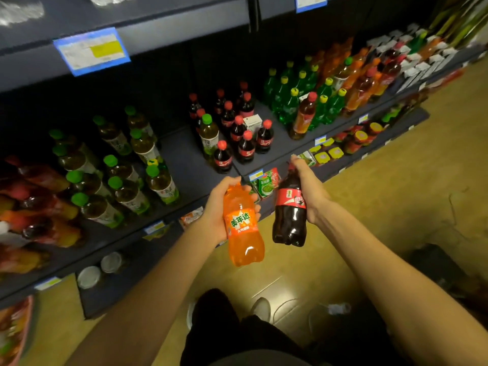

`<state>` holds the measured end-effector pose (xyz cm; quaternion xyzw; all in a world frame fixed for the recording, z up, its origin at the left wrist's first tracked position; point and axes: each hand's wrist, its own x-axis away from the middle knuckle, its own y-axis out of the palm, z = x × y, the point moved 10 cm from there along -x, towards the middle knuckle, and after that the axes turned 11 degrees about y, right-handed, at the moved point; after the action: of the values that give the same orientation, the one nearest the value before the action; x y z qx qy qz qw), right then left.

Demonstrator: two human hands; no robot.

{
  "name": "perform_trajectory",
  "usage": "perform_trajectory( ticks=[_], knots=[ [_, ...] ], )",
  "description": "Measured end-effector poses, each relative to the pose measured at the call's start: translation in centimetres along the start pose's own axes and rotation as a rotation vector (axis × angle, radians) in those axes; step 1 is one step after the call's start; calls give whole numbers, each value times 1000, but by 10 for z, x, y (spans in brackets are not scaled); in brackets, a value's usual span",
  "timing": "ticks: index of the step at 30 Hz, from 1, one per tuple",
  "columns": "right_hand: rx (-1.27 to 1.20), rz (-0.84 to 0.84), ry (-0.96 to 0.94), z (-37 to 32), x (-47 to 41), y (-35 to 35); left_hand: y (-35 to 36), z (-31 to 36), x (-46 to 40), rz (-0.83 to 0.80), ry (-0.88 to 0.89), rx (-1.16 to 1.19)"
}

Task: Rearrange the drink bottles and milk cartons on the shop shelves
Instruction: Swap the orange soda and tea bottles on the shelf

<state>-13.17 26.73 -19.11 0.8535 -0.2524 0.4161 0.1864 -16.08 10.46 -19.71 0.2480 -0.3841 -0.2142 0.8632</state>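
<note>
Left hand fingers wrap an orange soda bottle; right hand fingers curl round a cola bottle, both clear of the shelf.

Orange soda bottle and dark cola bottle held tilted before the shelf

Orange bottle's cap hidden inside left hand. Price tag print blurred, unreadable. Red bottles at shelf's left end smeared, cut by frame edge.

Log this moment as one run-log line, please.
left hand: holds orange soda bottle | right hand: holds cola bottle | both bottles off shelf
</note>
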Motion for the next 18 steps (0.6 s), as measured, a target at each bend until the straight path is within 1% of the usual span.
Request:
perform_trajectory(
  ticks=[4,7,9,12,16,18],
  knots=[
    [14,-52,17,-18,-18,10,-2,14,-7,31,31,-7],
    [47,-99,30,-31,-34,27,-11,38,-20,50,84,30],
    [51,-116,28,-41,-44,37,-23,56,-34,93,116,59],
    [47,-157,20,-55,-61,52,-37,83,-57,126,164,50],
    [56,-177,9,-77,-83,69,-40,119,-83,132,234,41],
    [59,-182,-1,-86,-93,76,-38,132,-96,96,255,65]
  ],
)
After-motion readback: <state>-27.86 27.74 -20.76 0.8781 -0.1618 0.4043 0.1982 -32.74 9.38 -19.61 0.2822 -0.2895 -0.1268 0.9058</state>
